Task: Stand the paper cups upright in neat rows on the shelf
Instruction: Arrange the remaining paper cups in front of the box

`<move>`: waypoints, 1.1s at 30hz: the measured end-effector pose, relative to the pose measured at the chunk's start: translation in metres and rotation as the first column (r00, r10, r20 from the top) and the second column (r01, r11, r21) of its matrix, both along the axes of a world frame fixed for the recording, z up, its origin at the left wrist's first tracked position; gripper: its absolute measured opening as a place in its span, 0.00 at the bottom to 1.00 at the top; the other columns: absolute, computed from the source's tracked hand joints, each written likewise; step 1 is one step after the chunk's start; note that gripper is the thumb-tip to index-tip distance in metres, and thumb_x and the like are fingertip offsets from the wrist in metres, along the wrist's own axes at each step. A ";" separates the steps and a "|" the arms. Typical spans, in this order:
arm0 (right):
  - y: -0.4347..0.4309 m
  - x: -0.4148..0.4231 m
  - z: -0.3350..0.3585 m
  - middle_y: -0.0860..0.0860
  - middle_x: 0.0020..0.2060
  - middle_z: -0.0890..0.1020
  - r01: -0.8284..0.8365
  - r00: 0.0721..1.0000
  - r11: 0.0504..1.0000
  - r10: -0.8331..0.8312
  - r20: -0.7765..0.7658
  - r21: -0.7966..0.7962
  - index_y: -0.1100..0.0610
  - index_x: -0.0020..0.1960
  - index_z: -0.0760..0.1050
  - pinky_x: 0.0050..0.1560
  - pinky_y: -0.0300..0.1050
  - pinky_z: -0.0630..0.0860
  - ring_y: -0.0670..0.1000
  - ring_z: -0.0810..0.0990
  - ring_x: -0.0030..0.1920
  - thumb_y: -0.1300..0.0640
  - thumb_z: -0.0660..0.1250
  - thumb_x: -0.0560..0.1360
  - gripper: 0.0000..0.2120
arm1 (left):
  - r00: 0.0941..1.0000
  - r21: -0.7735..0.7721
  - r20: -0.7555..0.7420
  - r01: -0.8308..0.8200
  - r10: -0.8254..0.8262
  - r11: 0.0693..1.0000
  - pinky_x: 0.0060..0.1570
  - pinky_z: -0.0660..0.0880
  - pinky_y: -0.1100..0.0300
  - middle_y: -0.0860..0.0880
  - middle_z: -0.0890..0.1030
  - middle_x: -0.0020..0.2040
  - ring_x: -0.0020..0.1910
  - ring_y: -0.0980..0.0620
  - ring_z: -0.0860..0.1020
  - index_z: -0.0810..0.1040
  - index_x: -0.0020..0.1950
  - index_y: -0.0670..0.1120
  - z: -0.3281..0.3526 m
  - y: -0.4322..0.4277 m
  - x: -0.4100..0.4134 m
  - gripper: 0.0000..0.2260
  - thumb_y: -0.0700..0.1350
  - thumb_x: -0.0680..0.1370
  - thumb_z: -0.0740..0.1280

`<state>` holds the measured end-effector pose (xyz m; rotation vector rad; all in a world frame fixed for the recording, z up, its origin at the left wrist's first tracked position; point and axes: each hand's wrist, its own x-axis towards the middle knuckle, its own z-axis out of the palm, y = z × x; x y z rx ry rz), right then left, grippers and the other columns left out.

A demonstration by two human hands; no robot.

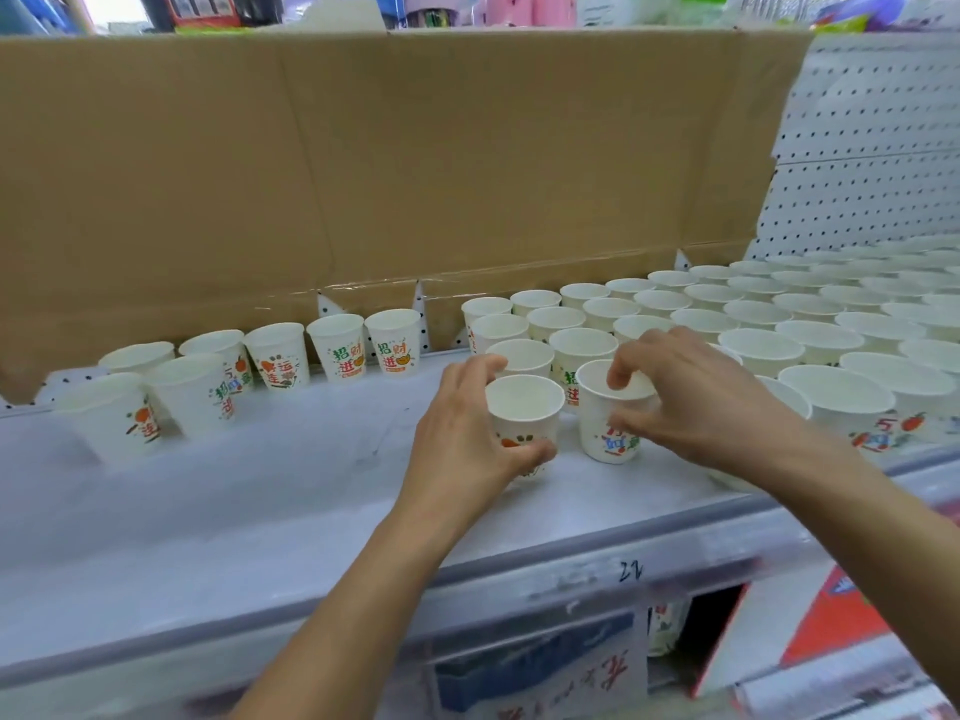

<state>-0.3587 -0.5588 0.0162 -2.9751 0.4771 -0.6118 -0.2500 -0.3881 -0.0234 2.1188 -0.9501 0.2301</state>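
White paper cups with coloured print stand upright on a pale shelf (260, 491). My left hand (467, 433) grips one upright cup (524, 413) round its side, thumb in front and fingers behind. My right hand (696, 397) pinches a second upright cup (605, 413) just to the right, a finger hooked over its rim and the thumb on its printed side. Both cups stand at the left front end of a dense block of cups in rows (769, 314). A looser group of several cups (249, 366) stands at the back left.
A large brown cardboard sheet (363, 163) leans upright behind the cups. White pegboard (872, 163) forms the back wall at right. The shelf's front edge carries a strip marked "22" (631, 570). Boxes and goods sit on the lower level (831, 621).
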 end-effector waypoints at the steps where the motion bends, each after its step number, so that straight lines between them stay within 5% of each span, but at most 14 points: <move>1: -0.002 0.000 0.000 0.47 0.49 0.74 -0.008 1.000 1.000 0.008 0.004 -0.001 0.49 0.52 0.74 0.51 0.47 0.70 0.49 0.68 0.54 0.50 0.69 0.72 0.10 | 1.000 -0.010 0.004 -0.007 0.007 1.000 0.56 0.76 0.55 0.54 0.71 0.65 0.57 0.55 0.73 0.67 0.67 0.54 -0.001 -0.003 0.000 0.35 0.53 0.64 0.79; 10: -0.008 -0.001 0.002 0.47 0.52 0.77 -0.054 0.998 0.999 0.054 0.020 0.001 0.48 0.50 0.77 0.51 0.49 0.71 0.49 0.68 0.54 0.51 0.68 0.74 0.06 | 0.996 -0.018 0.041 -0.077 0.078 0.997 0.51 0.74 0.59 0.56 0.72 0.62 0.57 0.55 0.73 0.65 0.66 0.55 -0.007 -0.024 -0.003 0.35 0.60 0.65 0.77; 13: 0.006 0.004 0.018 0.47 0.53 0.78 -0.077 0.988 0.995 0.084 0.128 -0.064 0.48 0.53 0.78 0.52 0.50 0.71 0.51 0.70 0.56 0.44 0.68 0.72 0.12 | 0.997 -0.016 0.051 -0.056 0.057 0.998 0.56 0.74 0.56 0.58 0.70 0.65 0.61 0.56 0.70 0.62 0.70 0.57 -0.002 -0.012 0.005 0.39 0.64 0.64 0.75; 17: 0.042 0.045 0.041 0.47 0.53 0.77 -0.237 0.945 0.971 0.236 0.227 -0.024 0.49 0.56 0.77 0.53 0.52 0.71 0.51 0.70 0.57 0.45 0.65 0.74 0.13 | 0.994 -0.079 0.081 -0.064 0.070 0.995 0.64 0.67 0.57 0.54 0.69 0.68 0.67 0.54 0.67 0.65 0.72 0.53 0.006 0.025 0.052 0.31 0.60 0.72 0.70; 20: 0.068 0.111 0.039 0.50 0.59 0.74 -0.325 0.942 0.946 0.324 0.090 -0.013 0.51 0.64 0.73 0.59 0.52 0.70 0.53 0.67 0.62 0.49 0.64 0.76 0.17 | 0.964 0.011 0.141 -0.228 0.224 0.974 0.66 0.61 0.57 0.49 0.67 0.72 0.71 0.50 0.63 0.64 0.74 0.47 0.010 0.050 0.110 0.28 0.53 0.76 0.68; 23: 0.086 0.179 0.029 0.55 0.65 0.71 -0.281 0.949 0.956 0.264 -0.175 -0.082 0.55 0.68 0.68 0.62 0.54 0.70 0.57 0.63 0.68 0.55 0.63 0.77 0.20 | 0.925 0.292 0.229 -0.363 0.304 0.885 0.72 0.53 0.54 0.47 0.61 0.77 0.76 0.48 0.56 0.58 0.77 0.46 0.013 0.064 0.160 0.28 0.51 0.79 0.63; 26: 0.098 0.216 0.025 0.59 0.65 0.71 -0.199 0.943 0.965 0.141 -0.301 -0.172 0.57 0.64 0.70 0.57 0.53 0.71 0.60 0.64 0.70 0.63 0.61 0.76 0.16 | 0.899 0.462 0.343 -0.413 0.272 0.785 0.75 0.47 0.49 0.48 0.63 0.75 0.76 0.49 0.56 0.59 0.76 0.48 0.013 0.074 0.186 0.25 0.48 0.81 0.60; 30: 0.110 0.230 0.027 0.56 0.53 0.79 -0.144 0.964 0.973 0.098 -0.245 -0.178 0.56 0.53 0.75 0.44 0.47 0.69 0.61 0.77 0.56 0.66 0.63 0.74 0.10 | 0.814 0.370 0.531 -0.472 0.235 0.800 0.65 0.57 0.51 0.51 0.80 0.59 0.63 0.49 0.70 0.77 0.63 0.55 0.016 0.084 0.197 0.14 0.45 0.79 0.61; 33: 0.118 0.227 0.027 0.55 0.42 0.76 -0.144 0.973 0.973 0.105 -0.207 -0.179 0.54 0.38 0.67 0.41 0.44 0.66 0.60 0.76 0.47 0.67 0.63 0.73 0.11 | 0.813 0.314 0.527 -0.458 0.249 0.831 0.54 0.60 0.54 0.53 0.83 0.52 0.57 0.49 0.72 0.81 0.57 0.56 0.024 0.090 0.191 0.11 0.47 0.79 0.62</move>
